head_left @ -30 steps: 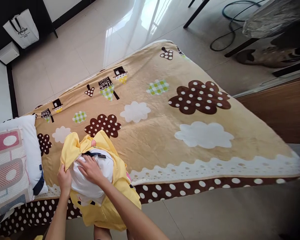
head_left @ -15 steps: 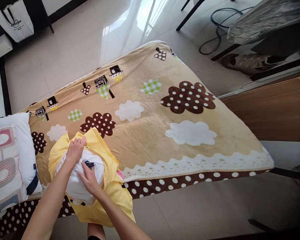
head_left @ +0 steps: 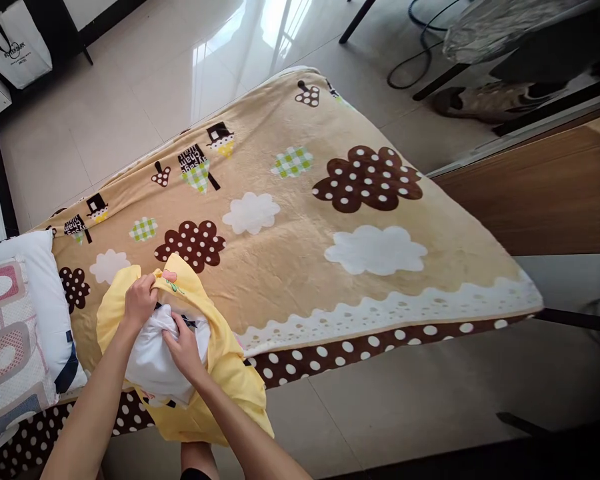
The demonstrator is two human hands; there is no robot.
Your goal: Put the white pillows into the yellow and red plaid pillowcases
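Note:
A yellow pillowcase [head_left: 230,393] with a small flower embroidered near its rim lies bunched around a white pillow [head_left: 153,360]. The two rest at the near edge of the bed. My left hand [head_left: 141,298] is closed on the pillowcase's opening edge, at the side away from me. Inside that opening, my right hand [head_left: 183,347] grips a gathered part of the white pillow, thumb up, next to a dark label [head_left: 196,323]. The pillow's lower end is hidden within the yellow cloth.
Under the bundle spreads a beige patterned blanket [head_left: 280,253] with a brown dotted border. On the left lies another white pillow [head_left: 55,313] under a patterned cloth [head_left: 10,360]. A wooden board [head_left: 540,193] stands at the right; a white bag [head_left: 17,47] is at upper left.
My left hand has shifted from the white pillow's top to the pillowcase's rim, uncovering the embroidered flower. My right hand has closed on the pillow. The view has tilted slightly.

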